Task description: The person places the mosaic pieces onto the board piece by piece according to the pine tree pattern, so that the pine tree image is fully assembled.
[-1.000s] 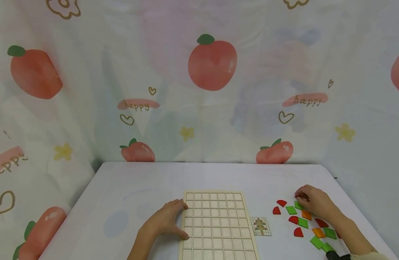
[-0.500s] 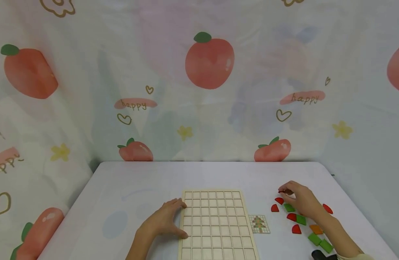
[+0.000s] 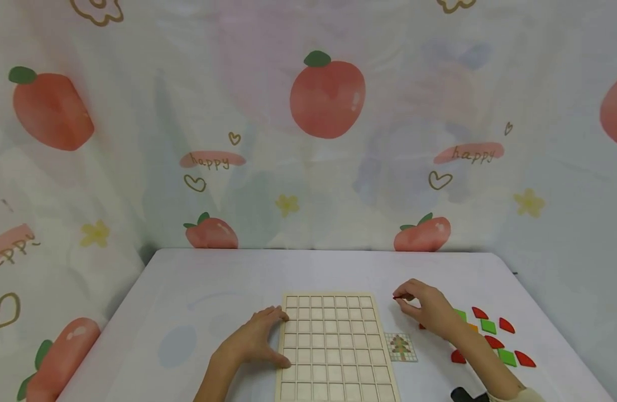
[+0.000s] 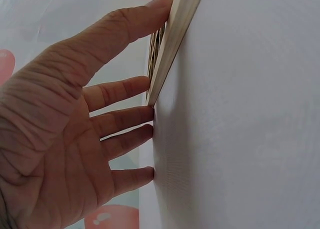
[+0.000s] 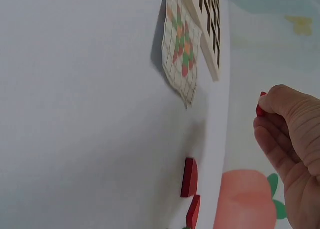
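Note:
A wooden grid board [image 3: 333, 341] of square cells lies on the table, its visible cells bare. Along its left edge rests my left hand [image 3: 255, 338], thumb and fingertips touching the frame; the left wrist view shows those fingers [image 4: 122, 119] spread and nearly straight. My right hand [image 3: 431, 310] is raised above the table, right of the board's far corner. Between thumb and fingertips it pinches a small red piece [image 5: 261, 105], mostly covered by the fingers. The pattern card [image 3: 401, 347], printed with a tree on a grid, lies against the board's right side.
Loose red quarter-round pieces [image 3: 525, 359], green tiles [image 3: 507, 357] and an orange tile are scattered on the right, partly hidden under my right forearm. Two red pieces [image 5: 189, 178] show in the right wrist view. A printed curtain [image 3: 328, 184] stands behind the table [image 3: 228, 273].
My right hand has moved left from the scattered pieces toward the board, carrying the red piece. My left hand has stayed on the board's edge.

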`<state>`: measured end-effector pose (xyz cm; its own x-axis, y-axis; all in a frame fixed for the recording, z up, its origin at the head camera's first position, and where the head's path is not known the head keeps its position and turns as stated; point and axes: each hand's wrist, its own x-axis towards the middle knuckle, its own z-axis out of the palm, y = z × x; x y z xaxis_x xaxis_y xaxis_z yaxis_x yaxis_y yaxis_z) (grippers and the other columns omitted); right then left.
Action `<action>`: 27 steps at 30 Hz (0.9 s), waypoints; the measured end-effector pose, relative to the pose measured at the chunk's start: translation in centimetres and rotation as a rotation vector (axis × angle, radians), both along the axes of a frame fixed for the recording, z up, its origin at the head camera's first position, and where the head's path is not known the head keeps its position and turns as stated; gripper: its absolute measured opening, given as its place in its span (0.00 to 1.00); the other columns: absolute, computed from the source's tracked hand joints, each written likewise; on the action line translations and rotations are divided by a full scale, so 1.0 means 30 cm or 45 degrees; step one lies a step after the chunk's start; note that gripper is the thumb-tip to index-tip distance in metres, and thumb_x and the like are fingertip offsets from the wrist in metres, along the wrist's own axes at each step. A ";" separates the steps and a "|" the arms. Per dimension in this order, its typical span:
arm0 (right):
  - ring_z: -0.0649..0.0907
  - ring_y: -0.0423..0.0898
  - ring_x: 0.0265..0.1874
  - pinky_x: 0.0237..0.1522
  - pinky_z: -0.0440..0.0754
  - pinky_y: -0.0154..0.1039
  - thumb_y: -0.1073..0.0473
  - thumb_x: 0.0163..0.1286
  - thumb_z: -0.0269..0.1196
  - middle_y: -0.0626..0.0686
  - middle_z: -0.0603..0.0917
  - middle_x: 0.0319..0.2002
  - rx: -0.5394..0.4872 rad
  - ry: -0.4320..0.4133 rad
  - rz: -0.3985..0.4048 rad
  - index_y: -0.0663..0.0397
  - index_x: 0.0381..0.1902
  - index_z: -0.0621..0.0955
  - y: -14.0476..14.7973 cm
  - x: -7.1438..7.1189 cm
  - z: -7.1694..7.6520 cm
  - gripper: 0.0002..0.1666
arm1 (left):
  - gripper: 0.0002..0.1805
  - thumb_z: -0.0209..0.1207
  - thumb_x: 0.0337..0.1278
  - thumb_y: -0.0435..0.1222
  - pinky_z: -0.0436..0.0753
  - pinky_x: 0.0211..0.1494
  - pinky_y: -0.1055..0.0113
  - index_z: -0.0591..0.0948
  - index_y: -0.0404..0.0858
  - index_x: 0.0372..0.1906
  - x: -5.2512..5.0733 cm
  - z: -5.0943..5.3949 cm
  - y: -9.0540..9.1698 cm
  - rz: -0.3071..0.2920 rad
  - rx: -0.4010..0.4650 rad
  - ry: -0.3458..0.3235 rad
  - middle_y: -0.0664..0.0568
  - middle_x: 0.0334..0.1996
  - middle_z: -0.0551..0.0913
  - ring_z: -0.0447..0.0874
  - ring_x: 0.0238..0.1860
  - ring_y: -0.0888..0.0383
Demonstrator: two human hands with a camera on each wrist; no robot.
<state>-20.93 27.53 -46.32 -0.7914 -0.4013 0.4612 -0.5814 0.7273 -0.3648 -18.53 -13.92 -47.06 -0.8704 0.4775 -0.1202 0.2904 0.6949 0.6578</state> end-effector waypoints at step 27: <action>0.82 0.40 0.36 0.37 0.84 0.32 0.71 0.67 0.67 0.50 0.83 0.39 0.138 -0.200 0.396 0.57 0.39 0.84 -0.375 -0.092 -0.001 0.06 | 0.44 0.83 0.35 0.48 0.54 0.78 0.33 0.75 0.42 0.62 0.001 0.001 -0.003 -0.005 0.034 -0.004 0.34 0.75 0.65 0.57 0.77 0.34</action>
<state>-23.70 16.29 -46.36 -0.6813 -0.6742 0.2853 -0.7242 0.5637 -0.3973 -18.51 -14.01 -47.03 -0.8682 0.4839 -0.1099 0.2911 0.6761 0.6769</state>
